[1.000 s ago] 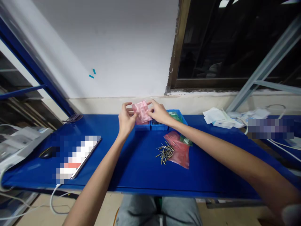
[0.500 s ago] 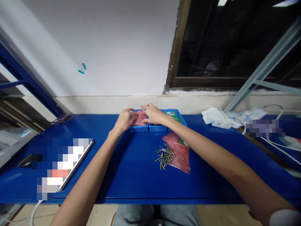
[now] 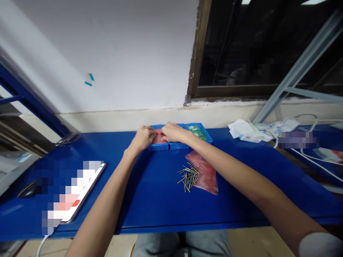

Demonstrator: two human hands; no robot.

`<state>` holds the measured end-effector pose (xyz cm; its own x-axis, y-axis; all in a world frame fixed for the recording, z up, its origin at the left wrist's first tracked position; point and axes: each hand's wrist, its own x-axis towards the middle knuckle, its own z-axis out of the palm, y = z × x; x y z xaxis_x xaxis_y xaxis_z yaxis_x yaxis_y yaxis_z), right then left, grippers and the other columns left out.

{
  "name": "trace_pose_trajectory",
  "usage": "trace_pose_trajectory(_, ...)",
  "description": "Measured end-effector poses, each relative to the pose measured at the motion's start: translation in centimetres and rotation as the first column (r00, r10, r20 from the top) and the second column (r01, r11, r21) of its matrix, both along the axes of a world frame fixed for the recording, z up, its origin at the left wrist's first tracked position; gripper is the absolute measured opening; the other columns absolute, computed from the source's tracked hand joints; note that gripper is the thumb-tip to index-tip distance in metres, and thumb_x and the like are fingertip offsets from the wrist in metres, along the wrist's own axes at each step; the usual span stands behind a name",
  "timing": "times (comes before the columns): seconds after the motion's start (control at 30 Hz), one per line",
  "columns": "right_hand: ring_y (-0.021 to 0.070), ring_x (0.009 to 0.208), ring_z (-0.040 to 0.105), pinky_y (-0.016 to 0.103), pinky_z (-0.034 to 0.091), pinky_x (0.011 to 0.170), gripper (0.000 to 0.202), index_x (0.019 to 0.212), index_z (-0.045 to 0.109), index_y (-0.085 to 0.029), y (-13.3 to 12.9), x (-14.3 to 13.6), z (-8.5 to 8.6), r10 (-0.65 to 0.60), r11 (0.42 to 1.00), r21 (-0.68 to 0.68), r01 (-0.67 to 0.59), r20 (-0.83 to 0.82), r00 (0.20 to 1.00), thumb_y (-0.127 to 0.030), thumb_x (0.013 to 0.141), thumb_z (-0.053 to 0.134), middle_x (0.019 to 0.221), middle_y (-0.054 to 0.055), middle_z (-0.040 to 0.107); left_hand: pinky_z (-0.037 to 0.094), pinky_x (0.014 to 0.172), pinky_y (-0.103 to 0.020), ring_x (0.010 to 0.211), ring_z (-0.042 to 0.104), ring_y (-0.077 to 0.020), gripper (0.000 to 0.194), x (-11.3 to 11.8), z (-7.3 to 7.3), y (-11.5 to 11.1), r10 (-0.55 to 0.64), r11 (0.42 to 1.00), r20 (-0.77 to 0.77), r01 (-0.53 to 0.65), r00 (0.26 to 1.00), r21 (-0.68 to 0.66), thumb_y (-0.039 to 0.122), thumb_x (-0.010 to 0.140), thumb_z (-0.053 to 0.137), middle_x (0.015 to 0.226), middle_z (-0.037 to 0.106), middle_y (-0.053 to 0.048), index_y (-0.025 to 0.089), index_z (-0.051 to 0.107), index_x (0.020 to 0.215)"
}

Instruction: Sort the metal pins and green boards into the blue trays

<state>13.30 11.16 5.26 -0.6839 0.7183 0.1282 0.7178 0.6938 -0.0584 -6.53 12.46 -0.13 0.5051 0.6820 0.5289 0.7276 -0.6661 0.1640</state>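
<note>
My left hand (image 3: 145, 137) and my right hand (image 3: 172, 132) meet over the leftmost small blue bin (image 3: 158, 146). Both have curled fingers pinching opposite sides of a red plastic bag (image 3: 159, 136) that lies in this bin. My fingertips are partly hidden. A middle blue bin (image 3: 179, 146) stands against it, largely covered by my right hand and wrist. In the right-hand blue bin (image 3: 208, 137) are green bags (image 3: 197, 132). Closer to me, a loose heap of metal pop rivets (image 3: 189, 177) lies partly on a second red plastic bag (image 3: 207, 178), beneath my right forearm.
A lit tablet (image 3: 83, 192) with a white cable and a dark mouse (image 3: 28, 189) lie on the left of the blue table (image 3: 150, 200). White papers and packets (image 3: 249, 131) and cables lie at the right, by a grey metal frame (image 3: 297, 67). The wall rises behind the bins.
My fingers have curled in and closed on the red bag in the left bin. My right hand has settled lower onto it. The view has shifted slightly.
</note>
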Motion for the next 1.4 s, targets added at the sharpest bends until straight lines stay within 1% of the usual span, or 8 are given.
trace_pose_trajectory(0.53, 0.0304, 0.102, 0.06, 0.04, 0.044, 0.084, 0.026, 0.108, 0.069, -0.012, -1.1, -1.1, 1.1, -0.022, 0.998, -0.049, 0.027, 0.112, 0.993, -0.027, 0.086, 0.065, 0.107, 0.018, 0.067, 0.047, 0.096, -0.04, 0.102, 0.065, -0.0277, 0.033, 0.0, 1.5, -1.6, 0.017, 0.969, -0.068, -0.033, 0.998, -0.246, 0.024, 0.078, 0.058, 0.11, 0.071, -0.013, 0.013, 0.074, 0.105)
trace_pose_trajectory(0.7, 0.0259, 0.099, 0.06, 0.036, 0.044, 0.084, 0.052, 0.146, 0.036, -0.01, -3.7, 3.6, 2.1, -0.063, 0.98, 0.162, 0.119, -0.316, 0.947, -0.029, 0.098, 0.045, 0.114, 0.017, 0.065, 0.047, 0.099, -0.04, 0.107, 0.063, -0.0272, 0.043, 0.2, 2.0, -2.8, 0.105, 0.974, -0.054, -0.114, 0.993, -0.194, 0.023, 0.082, 0.056, 0.119, 0.066, -0.015, 0.01, 0.066, 0.122)
trace_pose_trajectory(0.8, 0.0205, 0.081, 0.061, 0.032, 0.044, 0.078, 0.047, 0.144, 0.036, -0.013, -6.8, 7.8, 1.7, -0.127, 0.983, 0.068, 0.173, -0.431, 0.893, -0.03, 0.1, 0.04, 0.088, 0.007, 0.069, 0.047, 0.1, -0.043, 0.115, 0.059, -0.0295, 0.041, 1.0, 3.7, -5.0, 0.191, 0.974, -0.068, -0.197, 0.979, -0.108, 0.026, 0.089, 0.051, 0.125, 0.061, -0.017, 0.01, 0.063, 0.125)
trace_pose_trajectory(0.93, 0.0193, 0.079, 0.062, 0.031, 0.041, 0.074, 0.029, 0.119, 0.061, -0.02, -10.6, 12.7, 0.8, -0.137, 0.991, -0.034, 0.132, -0.267, 0.954, -0.031, 0.097, 0.045, 0.083, 0.004, 0.069, 0.05, 0.096, -0.043, 0.109, 0.06, -0.0278, 0.04, 3.1, 4.9, -11.7, 0.216, 0.976, -0.011, -0.216, 0.976, -0.035, 0.027, 0.094, 0.049, 0.12, 0.062, -0.013, 0.014, 0.058, 0.13)
trace_pose_trajectory(1.07, 0.0203, 0.083, 0.062, 0.03, 0.039, 0.071, 0.023, 0.101, 0.069, -0.021, -11.3, 15.0, 1.0, -0.069, 0.987, -0.148, 0.062, -0.036, 0.997, -0.031, 0.094, 0.049, 0.091, 0.006, 0.07, 0.051, 0.093, -0.038, 0.106, 0.061, -0.0227, 0.033, 5.8, 2.1, -19.6, 0.1, 0.986, 0.128, -0.082, 0.987, -0.144, 0.027, 0.099, 0.044, 0.114, 0.064, -0.008, 0.021, 0.059, 0.128)
trace_pose_trajectory(1.13, 0.0194, 0.077, 0.061, 0.029, 0.038, 0.067, 0.021, 0.098, 0.069, -0.021, -10.8, 15.1, 0.9, -0.087, 0.968, -0.233, 0.089, 0.017, 0.996, -0.033, 0.091, 0.054, 0.082, 0.005, 0.068, 0.052, 0.09, -0.035, 0.101, 0.062, -0.0207, 0.031, 6.6, 0.2, -22.1, 0.151, 0.973, 0.256, -0.098, 0.955, -0.208, 0.027, 0.1, 0.044, 0.112, 0.064, -0.007, 0.023, 0.06, 0.126)
trace_pose_trajectory(1.27, 0.0165, 0.065, 0.056, 0.027, 0.035, 0.06, 0.025, 0.083, 0.067, -0.019, -10.1, 14.1, -0.4, -0.191, 0.924, -0.331, 0.193, 0.04, 0.981, -0.044, 0.085, 0.063, 0.071, 0.003, 0.064, 0.051, 0.07, -0.028, 0.077, 0.06, -0.0158, 0.034, 6.9, -1.4, -22.9, 0.248, 0.937, 0.344, -0.134, 0.905, -0.324, 0.029, 0.099, 0.048, 0.1, 0.063, -0.004, 0.024, 0.056, 0.132)
trace_pose_trajectory(1.4, 0.0162, 0.066, 0.057, 0.027, 0.035, 0.06, 0.025, 0.085, 0.062, -0.02, -12.9, 12.5, -1.3, -0.347, 0.896, -0.319, 0.309, -0.069, 0.935, -0.044, 0.083, 0.066, 0.076, 0.003, 0.065, 0.047, 0.068, -0.028, 0.068, 0.055, -0.0136, 0.033, 7.3, 0.5, -20.7, 0.239, 0.944, 0.293, -0.151, 0.926, -0.294, 0.027, 0.098, 0.05, 0.093, 0.06, -0.002, 0.024, 0.056, 0.13)
